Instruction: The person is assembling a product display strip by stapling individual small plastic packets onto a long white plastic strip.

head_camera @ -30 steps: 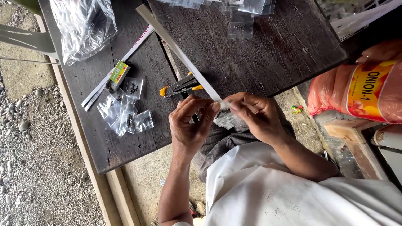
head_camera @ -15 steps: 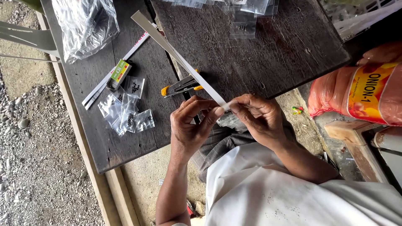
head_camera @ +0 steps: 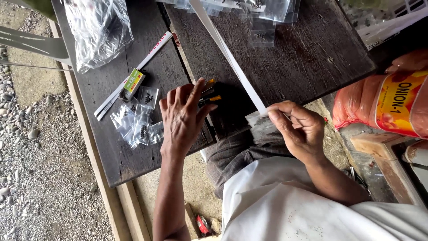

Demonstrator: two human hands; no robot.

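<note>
Left hand (head_camera: 183, 118) has left the strip (head_camera: 229, 56) and now lies flat over the cutter (head_camera: 208, 94) on the dark table (head_camera: 312, 58), fingers spread and touching the tool but not yet closed on it. Right hand (head_camera: 298, 129), off the table's near edge, pinches the strip's lower end together with a small clear bag (head_camera: 258, 122); the white strip runs from there up across the table and out of view. By the look of it, the work stands between holding the bag and strip ready and cutting: the next move seems to call for closing on the cutter and bringing it to the pinched end. On the table's left side lie several small clear packets (head_camera: 140, 118), each with a few dark seeds, beside a small box (head_camera: 133, 82). More seed packets (head_camera: 263, 18) sit at the table's far edge. A large clear sack (head_camera: 98, 29) rests at its far left corner, contents unclear. An orange mesh bag (head_camera: 383, 107) lies right of the table.
</note>
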